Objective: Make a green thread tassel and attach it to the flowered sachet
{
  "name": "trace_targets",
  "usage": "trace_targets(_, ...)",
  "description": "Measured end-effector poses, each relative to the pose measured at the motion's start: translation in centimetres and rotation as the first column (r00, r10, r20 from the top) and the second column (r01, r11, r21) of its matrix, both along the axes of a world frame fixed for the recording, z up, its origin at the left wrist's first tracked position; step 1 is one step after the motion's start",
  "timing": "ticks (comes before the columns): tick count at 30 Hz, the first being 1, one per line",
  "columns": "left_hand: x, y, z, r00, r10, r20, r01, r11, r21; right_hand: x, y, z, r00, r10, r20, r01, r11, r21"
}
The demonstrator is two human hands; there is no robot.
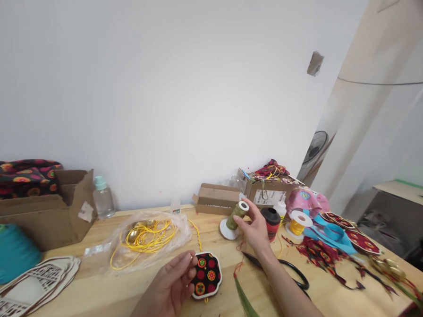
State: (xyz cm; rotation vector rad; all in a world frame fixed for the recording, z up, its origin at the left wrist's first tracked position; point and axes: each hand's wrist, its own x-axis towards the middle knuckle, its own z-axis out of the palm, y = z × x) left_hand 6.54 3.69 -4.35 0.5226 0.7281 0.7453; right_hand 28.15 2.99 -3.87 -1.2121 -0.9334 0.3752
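Note:
My right hand (256,227) has its fingers wrapped round an olive-green thread spool (236,215), which tilts a little above a white round base (228,229). Lower and to the left, my left hand (176,282) is closed in a pinch; whatever sits between thumb and forefinger is too small to make out. Just beside those fingers lies a flower-patterned fabric pendant (210,275) with a pale scalloped rim and a yellow cord (197,233) running from its top. A green tassel (248,304) with red thread rests on the table between the pendant and my right forearm.
Black scissors (294,271) lie partly under my right forearm. Beyond stand a red-and-black thread cone (271,222) and a yellow ribbon spool (298,223). A plastic bag (150,238) holds yellow cord and bells. At left are a teal yarn cone (8,254), wooden cutouts (30,288) and a cardboard box (38,218).

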Motion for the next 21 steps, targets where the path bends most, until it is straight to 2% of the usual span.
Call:
trace_targets(5, 0.0, -0.2, 0.4, 1.0, 0.014, 0.009, -0.014, 1.0, -0.011, 0.0, 0.4, -0.6, 0.992, 0.019, 0.123, -0.01, 0.997, -0.077)
trace_targets(13, 0.0, 0.0, 0.3, 1.0, 0.003, 0.005, -0.003, 1.0, -0.011, -0.2, 1.1, -2.9, 0.952, 0.018, 0.306, 0.041, 0.982, -0.186)
trace_targets(21, 0.0, 0.3, -0.4, 1.0, 0.007, -0.005, -0.007, 1.0, 0.002, -0.2, 0.5, -2.5, 0.906, 0.004, 0.424, 0.132, 0.948, -0.291)
